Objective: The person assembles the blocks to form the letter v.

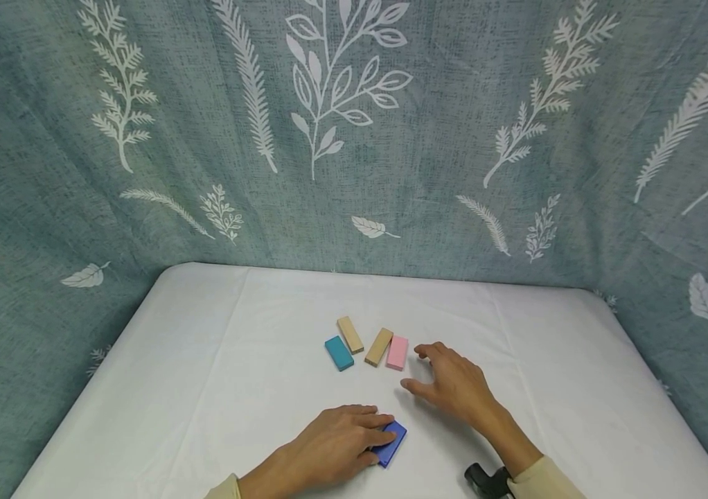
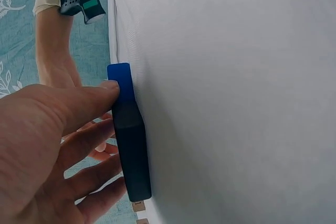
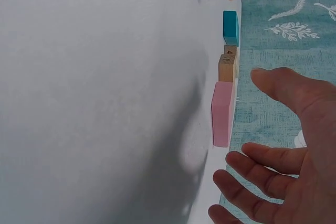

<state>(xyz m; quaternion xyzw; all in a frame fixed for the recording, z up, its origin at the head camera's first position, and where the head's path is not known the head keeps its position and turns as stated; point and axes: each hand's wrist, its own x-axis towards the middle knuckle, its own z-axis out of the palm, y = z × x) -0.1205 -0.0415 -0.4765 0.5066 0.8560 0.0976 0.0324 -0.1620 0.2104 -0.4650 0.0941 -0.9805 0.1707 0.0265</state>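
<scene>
A blue block [image 1: 393,447] lies on the white cloth near the front. My left hand [image 1: 344,443] holds it from the left, thumb at its near end and fingers across its top and far end. In the left wrist view the thumb presses one end of the blue block [image 2: 125,90], and part of its side is dark. My right hand [image 1: 456,384] hovers to the right of a pink block [image 1: 397,353], fingers spread and touching nothing. Beside the pink block lie two tan wooden blocks [image 1: 379,347] [image 1: 350,335] and a teal block [image 1: 339,353].
A white cloth [image 1: 235,388] covers the table. Behind and around it hangs a green-blue curtain [image 1: 429,152] with white leaf prints. A black device [image 1: 486,480] sits at the right wrist. Numbers are marked on the ends of the wooden blocks [image 3: 227,61].
</scene>
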